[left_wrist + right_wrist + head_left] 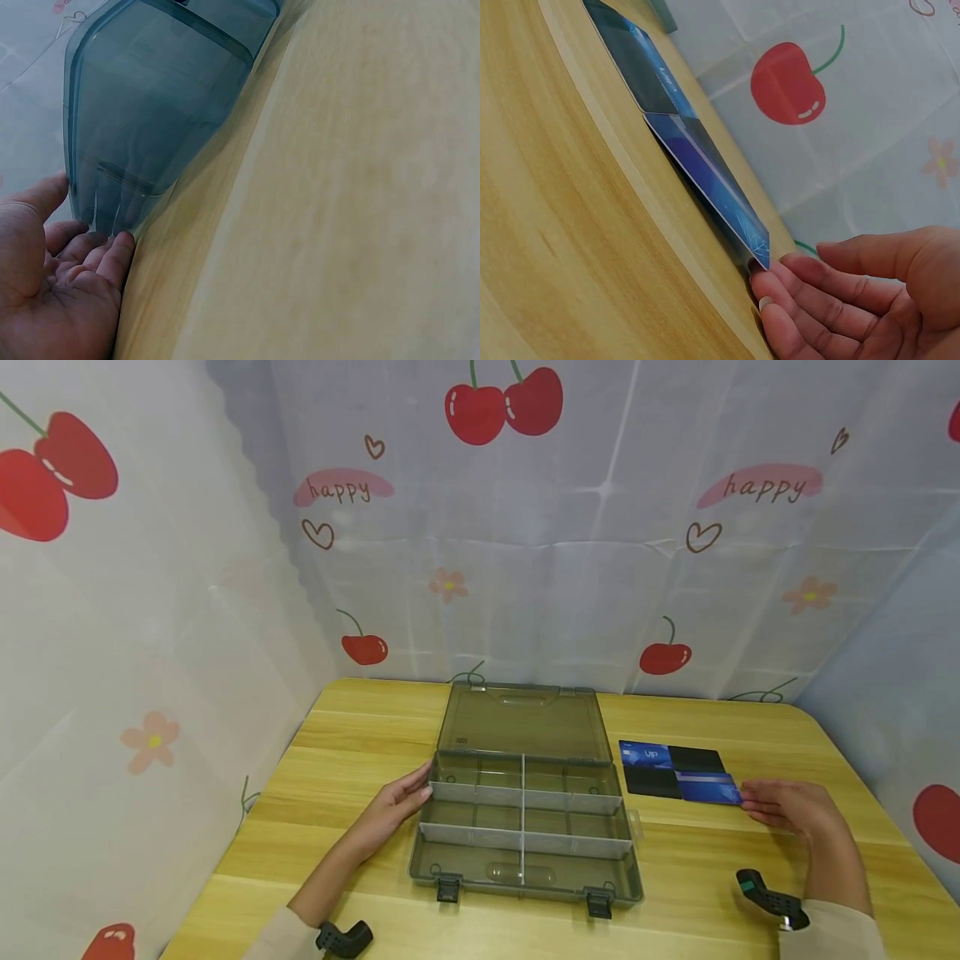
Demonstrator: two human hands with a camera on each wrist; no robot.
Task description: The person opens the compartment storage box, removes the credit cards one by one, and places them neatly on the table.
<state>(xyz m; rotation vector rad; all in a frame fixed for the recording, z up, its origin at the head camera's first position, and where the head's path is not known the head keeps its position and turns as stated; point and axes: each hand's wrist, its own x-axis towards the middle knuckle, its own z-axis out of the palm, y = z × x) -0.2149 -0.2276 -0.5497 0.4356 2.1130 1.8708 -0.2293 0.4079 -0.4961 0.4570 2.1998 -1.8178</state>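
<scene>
A clear grey-green divided organizer box (480,814) lies on the table with its lid (525,722) laid back. My left hand (393,806) rests at the box's left side. In the left wrist view its fingers (112,259) meet the side wall, and the thumb is by the upper edge. To the right, my right hand (795,806) is at the end of a blue card (708,787). The right wrist view shows a fingertip under this card's raised end, with the thumb (855,251) apart from it. Beside it lie a blue VIP card (645,754) and two black cards (652,782).
Dividers split the box into several compartments, and two dark latches (448,890) stick out at its front. A wooden table (367,710) carries everything. A white curtain (510,602) printed with cherries hangs behind and at both sides.
</scene>
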